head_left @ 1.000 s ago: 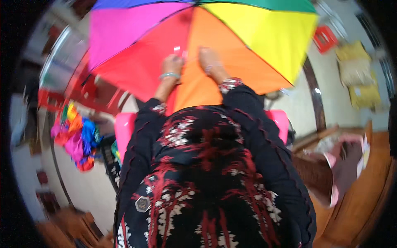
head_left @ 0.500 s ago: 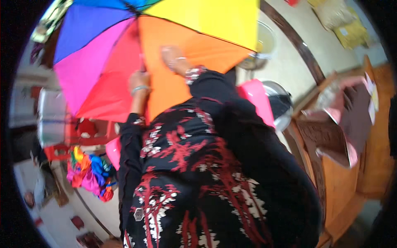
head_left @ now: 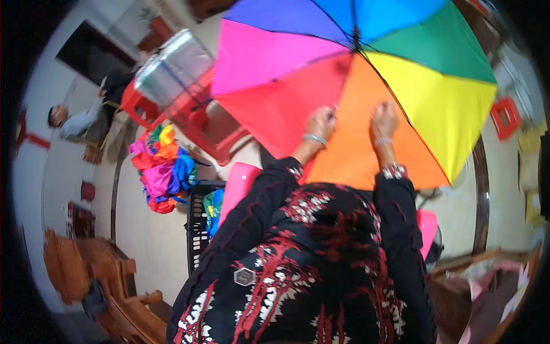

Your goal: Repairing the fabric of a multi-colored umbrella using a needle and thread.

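Note:
A multicoloured umbrella (head_left: 421, 114) is spread wide in front of me, its panels running from pink and red through orange and yellow to green and blue. Dark ribs meet at a black hub (head_left: 356, 43) near the top. My left hand (head_left: 321, 123), with a bracelet at the wrist, is closed at the seam between the red and orange panels, gripping the umbrella there. Over the orange panel my right hand (head_left: 384, 120) has its fingers curled in; whatever they pinch is too small to make out.
At the left lies a pile of bright folded fabric (head_left: 163, 169), beside a black crate (head_left: 197, 221) with more cloth. Red stools (head_left: 212, 129) carry a clear-wrapped bundle (head_left: 175, 66). A person (head_left: 80, 123) sits far left. Wooden furniture (head_left: 109, 281) stands at lower left.
My view has swung left, so the umbrella now appears further right and more of it shows. My right hand was stretched higher over the orange panel; it is now level with my left, fingers curled.

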A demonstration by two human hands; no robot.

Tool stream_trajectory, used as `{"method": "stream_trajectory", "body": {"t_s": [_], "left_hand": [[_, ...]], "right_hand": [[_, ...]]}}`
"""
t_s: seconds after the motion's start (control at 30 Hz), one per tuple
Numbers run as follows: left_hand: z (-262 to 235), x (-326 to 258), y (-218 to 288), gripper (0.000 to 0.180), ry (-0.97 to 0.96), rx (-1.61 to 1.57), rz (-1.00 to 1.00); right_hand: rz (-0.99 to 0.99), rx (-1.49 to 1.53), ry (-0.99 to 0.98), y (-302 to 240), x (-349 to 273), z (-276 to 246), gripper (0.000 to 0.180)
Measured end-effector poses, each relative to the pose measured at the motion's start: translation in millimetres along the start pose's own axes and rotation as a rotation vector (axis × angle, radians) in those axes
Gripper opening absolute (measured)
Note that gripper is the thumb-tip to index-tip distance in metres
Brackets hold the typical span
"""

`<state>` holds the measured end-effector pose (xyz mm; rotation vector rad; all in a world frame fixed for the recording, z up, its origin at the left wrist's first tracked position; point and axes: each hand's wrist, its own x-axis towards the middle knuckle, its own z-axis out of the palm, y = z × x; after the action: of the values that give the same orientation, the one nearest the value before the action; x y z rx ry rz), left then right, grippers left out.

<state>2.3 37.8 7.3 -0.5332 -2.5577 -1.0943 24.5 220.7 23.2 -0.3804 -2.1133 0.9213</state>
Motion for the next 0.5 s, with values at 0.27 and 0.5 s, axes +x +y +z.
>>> {"method": "stream_trajectory", "body": {"t_s": [0.27,0.5], "left_hand": [[4,-5,-1,0.012,-0.192,-0.375,-0.002],[6,-8,11,0.014,-0.014,-0.359,0.006]], "right_hand": [[-0.044,0.176,-0.052,-27,-4,-5,0.01],[0.066,0.158,-0.084,-7,-4,-4,0.011]]}}
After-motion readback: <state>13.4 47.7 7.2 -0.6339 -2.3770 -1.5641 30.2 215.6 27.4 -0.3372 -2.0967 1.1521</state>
